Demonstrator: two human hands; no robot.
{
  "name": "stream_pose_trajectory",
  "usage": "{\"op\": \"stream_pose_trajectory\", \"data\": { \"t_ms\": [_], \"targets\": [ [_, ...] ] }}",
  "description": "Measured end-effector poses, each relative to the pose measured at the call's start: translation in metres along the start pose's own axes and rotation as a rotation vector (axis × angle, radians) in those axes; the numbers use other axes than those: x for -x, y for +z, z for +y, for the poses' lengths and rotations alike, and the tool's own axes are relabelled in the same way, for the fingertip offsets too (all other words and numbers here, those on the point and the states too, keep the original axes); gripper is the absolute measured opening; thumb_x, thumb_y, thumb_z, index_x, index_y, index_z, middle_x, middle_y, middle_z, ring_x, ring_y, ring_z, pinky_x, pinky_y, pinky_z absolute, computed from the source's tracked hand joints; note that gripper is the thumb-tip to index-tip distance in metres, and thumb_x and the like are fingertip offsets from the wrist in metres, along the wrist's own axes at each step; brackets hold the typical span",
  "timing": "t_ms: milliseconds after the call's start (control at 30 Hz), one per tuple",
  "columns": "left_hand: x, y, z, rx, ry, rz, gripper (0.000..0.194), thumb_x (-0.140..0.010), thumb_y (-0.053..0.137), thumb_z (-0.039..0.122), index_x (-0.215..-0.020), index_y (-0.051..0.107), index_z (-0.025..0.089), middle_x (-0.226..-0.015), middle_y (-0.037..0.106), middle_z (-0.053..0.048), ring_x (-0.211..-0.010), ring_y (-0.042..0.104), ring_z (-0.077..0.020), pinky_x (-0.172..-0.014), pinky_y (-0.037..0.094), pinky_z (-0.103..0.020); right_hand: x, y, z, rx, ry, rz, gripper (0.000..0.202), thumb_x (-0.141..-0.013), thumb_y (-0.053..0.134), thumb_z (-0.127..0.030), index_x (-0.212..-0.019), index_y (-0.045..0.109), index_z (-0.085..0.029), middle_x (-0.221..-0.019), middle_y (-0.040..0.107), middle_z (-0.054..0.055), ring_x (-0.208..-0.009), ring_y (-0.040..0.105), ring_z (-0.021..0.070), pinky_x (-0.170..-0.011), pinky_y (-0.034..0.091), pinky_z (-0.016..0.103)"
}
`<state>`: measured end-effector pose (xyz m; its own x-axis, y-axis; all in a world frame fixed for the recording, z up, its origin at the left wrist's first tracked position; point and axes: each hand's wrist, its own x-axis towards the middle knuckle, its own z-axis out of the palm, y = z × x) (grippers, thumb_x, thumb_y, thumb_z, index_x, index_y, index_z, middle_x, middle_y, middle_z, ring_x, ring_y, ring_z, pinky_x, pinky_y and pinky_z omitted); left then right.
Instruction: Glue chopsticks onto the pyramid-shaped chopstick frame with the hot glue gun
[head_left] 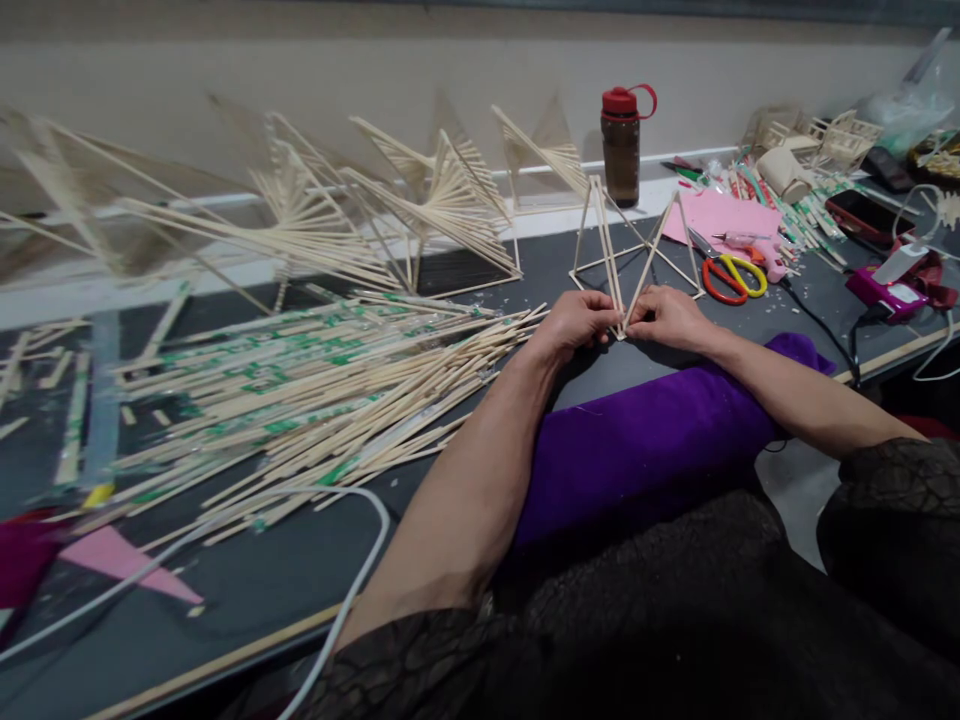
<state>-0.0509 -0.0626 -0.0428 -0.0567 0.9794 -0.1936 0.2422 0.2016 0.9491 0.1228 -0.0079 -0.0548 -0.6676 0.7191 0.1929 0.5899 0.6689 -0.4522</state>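
A small frame of thin wooden sticks (609, 250) stands upright on the dark table, its near corner between my hands. My left hand (581, 322) pinches the sticks at that corner from the left. From the right, the bent fingers of my right hand (667, 318) are closed on the same corner, close to my left fingertips. A purple cloth (645, 440) lies beneath my forearms at the table edge. Left of my hands a large heap of loose sticks (390, 390) is spread out, some in green-printed clear wrappers.
Fanned stick models (442, 200) line the wall at the back left. A red-lidded bottle (621, 150) stands behind the frame. Scissors (731, 278), pink paper (727, 218) and a phone (866, 216) lie to the right. A white cable (375, 500) crosses the front left.
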Motion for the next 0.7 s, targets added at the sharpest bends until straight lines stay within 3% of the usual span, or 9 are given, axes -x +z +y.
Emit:
{"op": "stream_pose_trajectory", "data": {
  "t_ms": [333, 700],
  "targets": [
    [0.001, 0.000, 0.002, -0.003, 0.009, 0.002, 0.011, -0.064, 0.072, 0.019, -0.070, 0.064, 0.015, -0.056, 0.059, 0.000, -0.042, 0.045, -0.0071, -0.040, 0.024, -0.021, 0.001, 0.000, -0.006, 0.094, 0.018, 0.004, 0.013, -0.081, 0.069, -0.030, -0.080, 0.075, -0.020, -0.097, 0.071, 0.004, -0.086, 0.063, 0.0179, -0.072, 0.040, 0.028],
    [0.003, 0.002, 0.005, 0.009, -0.006, 0.011, 0.005, -0.068, 0.069, 0.014, -0.069, 0.064, 0.014, -0.055, 0.058, 0.000, -0.040, 0.044, -0.0062, -0.038, 0.023, -0.021, 0.002, -0.002, -0.013, 0.139, 0.050, -0.016, 0.014, -0.083, 0.065, -0.030, -0.082, 0.075, -0.019, -0.097, 0.071, 0.006, -0.087, 0.062, 0.0196, -0.071, 0.040, 0.029]
  ]
}}
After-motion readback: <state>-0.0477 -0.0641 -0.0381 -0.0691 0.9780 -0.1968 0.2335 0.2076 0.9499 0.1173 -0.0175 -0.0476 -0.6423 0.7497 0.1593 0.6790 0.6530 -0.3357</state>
